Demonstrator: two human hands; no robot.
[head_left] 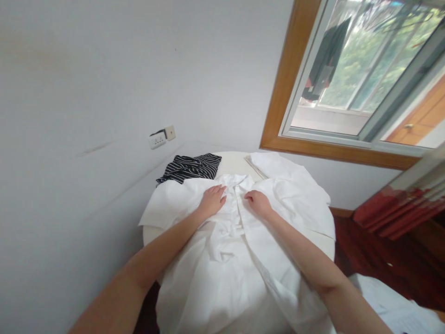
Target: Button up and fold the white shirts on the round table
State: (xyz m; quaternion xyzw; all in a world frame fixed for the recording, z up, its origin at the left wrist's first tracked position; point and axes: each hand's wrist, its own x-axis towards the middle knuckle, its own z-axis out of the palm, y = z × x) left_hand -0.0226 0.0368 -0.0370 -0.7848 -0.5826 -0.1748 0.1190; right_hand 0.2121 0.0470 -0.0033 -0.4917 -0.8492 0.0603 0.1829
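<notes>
A white shirt [215, 273] lies spread over a round white table [231, 162], its collar toward the far side and its lower part hanging over the near edge. The front stands partly unbuttoned, and loose folds bunch up along the middle. My left hand [212, 202] rests flat on the shirt just left of the collar, fingers stretched out. To the right of the front opening, my right hand [259, 202] has its fingers curled in on the edge of the shirt front; the fingertips are partly hidden.
A folded black-and-white striped garment [191, 168] lies at the table's back left. Folded white cloth [278, 164] is at the back right. Behind are a wall with a socket [157, 140] and a wood-framed window [292, 74]. A red curtain [389, 211] hangs at right.
</notes>
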